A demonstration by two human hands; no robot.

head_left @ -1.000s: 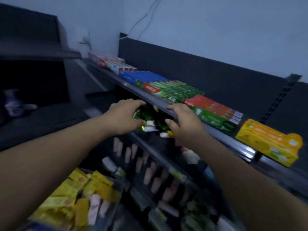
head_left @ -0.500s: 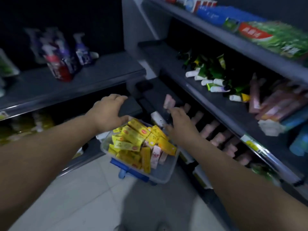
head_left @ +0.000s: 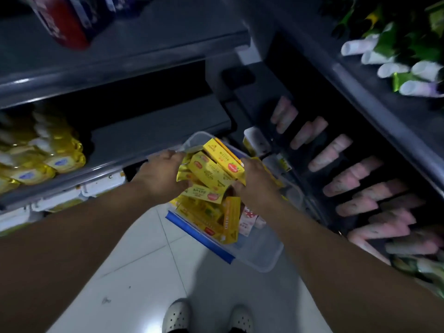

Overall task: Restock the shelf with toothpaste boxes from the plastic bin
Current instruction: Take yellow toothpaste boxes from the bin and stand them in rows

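While a bundle of yellow toothpaste boxes (head_left: 211,171) sits over the clear plastic bin (head_left: 271,260), the left hand (head_left: 161,174) and the right hand (head_left: 254,186) hold it from both sides, each grip curled on the boxes. More yellow boxes (head_left: 209,222) and a pink-white carton (head_left: 246,222) lie inside the bin.

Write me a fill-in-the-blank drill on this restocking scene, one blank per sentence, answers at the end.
The left hand and right hand together grip a bundle of ____ toothpaste boxes. The clip along the plastic bin is ____. The tubes lined up just right of the bin are ____.
Missing words: yellow; blue; pink.
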